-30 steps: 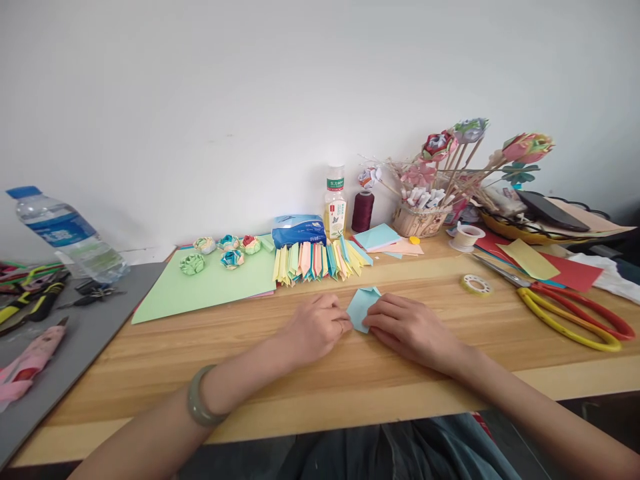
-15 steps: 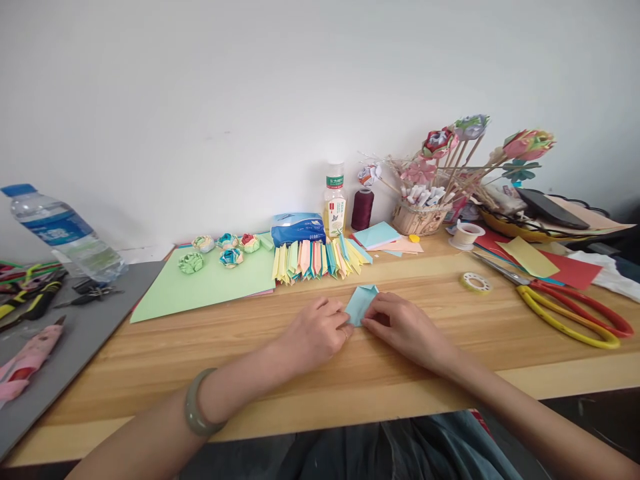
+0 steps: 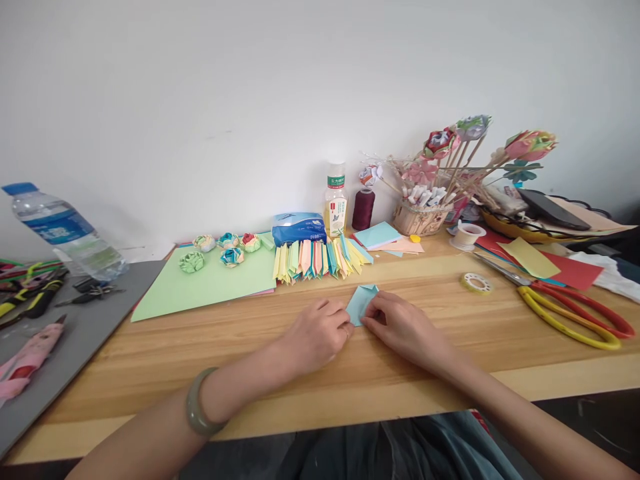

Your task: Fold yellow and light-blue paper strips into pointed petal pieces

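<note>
A small light-blue sheet of paper (image 3: 359, 305) lies on the wooden table between my hands, its top edge and corner folded over. My left hand (image 3: 321, 333) is closed, its fingertips pinching the paper's lower left edge. From the other side, my right hand (image 3: 399, 325) grips the right edge between thumb and curled fingers. Beyond the paper stands a row of folded coloured paper strips (image 3: 320, 260). Several paper flowers (image 3: 233, 257) rest on a green sheet (image 3: 200, 293) to the left.
Large scissors (image 3: 570, 313) and a tape roll (image 3: 477, 283) lie on the right. Behind are a tissue pack (image 3: 299, 229), a drink bottle (image 3: 336, 203), a thread spool (image 3: 363, 209) and a basket (image 3: 421, 219) of paper flowers. A water bottle (image 3: 65, 230) leans at the left.
Almost nothing differs. Both hands stay on the light-blue paper in the same place, and the view has shifted very slightly.
</note>
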Demonstrator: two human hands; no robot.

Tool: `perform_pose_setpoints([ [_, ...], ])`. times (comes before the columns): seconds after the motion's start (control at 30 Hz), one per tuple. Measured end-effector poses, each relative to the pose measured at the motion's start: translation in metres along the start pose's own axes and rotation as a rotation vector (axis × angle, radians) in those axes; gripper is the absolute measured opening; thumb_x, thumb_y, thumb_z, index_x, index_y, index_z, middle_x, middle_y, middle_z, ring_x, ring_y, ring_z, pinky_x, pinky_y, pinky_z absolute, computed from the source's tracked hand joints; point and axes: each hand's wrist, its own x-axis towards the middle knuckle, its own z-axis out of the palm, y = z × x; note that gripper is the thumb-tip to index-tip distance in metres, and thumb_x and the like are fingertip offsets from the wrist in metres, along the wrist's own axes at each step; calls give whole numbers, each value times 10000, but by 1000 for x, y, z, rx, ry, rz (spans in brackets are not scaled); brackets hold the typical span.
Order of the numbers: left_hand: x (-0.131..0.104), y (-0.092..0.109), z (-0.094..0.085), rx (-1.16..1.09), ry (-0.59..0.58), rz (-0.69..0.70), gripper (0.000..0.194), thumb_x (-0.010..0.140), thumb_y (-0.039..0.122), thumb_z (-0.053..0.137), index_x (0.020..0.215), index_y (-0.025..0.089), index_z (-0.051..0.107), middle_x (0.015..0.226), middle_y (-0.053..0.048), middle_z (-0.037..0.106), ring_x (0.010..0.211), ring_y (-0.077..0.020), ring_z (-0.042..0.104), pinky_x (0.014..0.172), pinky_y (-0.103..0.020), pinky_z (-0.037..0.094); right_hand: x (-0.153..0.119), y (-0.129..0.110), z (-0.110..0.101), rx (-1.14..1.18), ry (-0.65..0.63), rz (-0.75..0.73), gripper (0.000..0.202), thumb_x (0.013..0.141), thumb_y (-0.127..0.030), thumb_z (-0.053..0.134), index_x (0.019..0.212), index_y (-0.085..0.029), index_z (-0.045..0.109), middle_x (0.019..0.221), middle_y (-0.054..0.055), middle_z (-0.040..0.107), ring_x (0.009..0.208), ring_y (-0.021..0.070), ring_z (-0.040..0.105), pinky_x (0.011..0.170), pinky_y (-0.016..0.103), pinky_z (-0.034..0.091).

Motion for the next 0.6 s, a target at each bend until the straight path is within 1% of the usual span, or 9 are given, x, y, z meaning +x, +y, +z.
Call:
perform_pose_setpoints([
  [0.1,1,1,0,-17,-10,-27,213,940,146,413,993,132,618,795,-48,590,780,-186,499,675,-307,385,-2,-1,2,-14,20,-4,76,802,-207,526,741,-190,570,790,27,594,690,160,556,590,261,373],
  [0.13,1,2,0,-28,-24,-38,211,946,158,413,995,138,617,805,-44,587,773,-182,500,674,-305,387,-3,-1,3,-17,25,-10,60,804,-206,524,765,-190,566,799,28,592,689,161,556,588,263,376],
  [0.2,1,3,0,-52,-56,-53,210,952,184,422,917,150,627,812,-31,582,758,-173,499,671,-302,390,-3,2,4,-17,31,-27,46,812,-208,518,827,-188,557,822,30,589,682,161,556,576,265,385],
  [0.27,2,2,0,-73,-74,-70,234,958,200,421,864,152,629,830,-28,588,760,-168,502,669,-300,390,-4,6,2,-9,27,-56,77,827,-192,498,878,-192,555,858,32,587,684,156,558,579,265,404],
  [0.33,2,-1,1,-95,-82,-70,245,964,203,406,890,156,634,847,-27,599,774,-166,506,673,-299,389,-7,12,-2,-30,32,-169,147,849,-151,453,908,-200,579,894,44,587,743,165,565,634,279,431],
  [0.4,1,-5,1,-100,-89,-64,230,958,190,413,926,160,638,861,-29,612,795,-170,509,686,-301,386,-12,16,-7,-97,49,-355,235,875,-124,405,950,-206,612,920,66,595,824,192,558,711,319,444],
  [0.47,0,-9,1,-69,-102,-60,201,934,161,439,975,166,636,902,-33,628,831,-186,512,700,-312,382,-20,15,-11,-185,59,-502,262,897,-138,391,994,-198,627,950,88,606,891,225,540,765,371,442],
  [0.53,0,-11,0,-21,-114,-80,208,912,134,453,1026,160,625,997,-51,631,891,-208,511,723,-326,380,-28,8,-11,-247,53,-531,215,899,-209,441,997,-175,629,983,103,611,928,253,528,795,410,442],
  [0.6,-1,-10,-2,6,-118,-101,225,912,131,449,1072,135,608,1087,-76,614,943,-220,502,755,-335,379,-35,-2,-7,-288,60,-487,219,872,-305,517,979,-151,632,975,116,613,930,277,530,799,436,450],
])
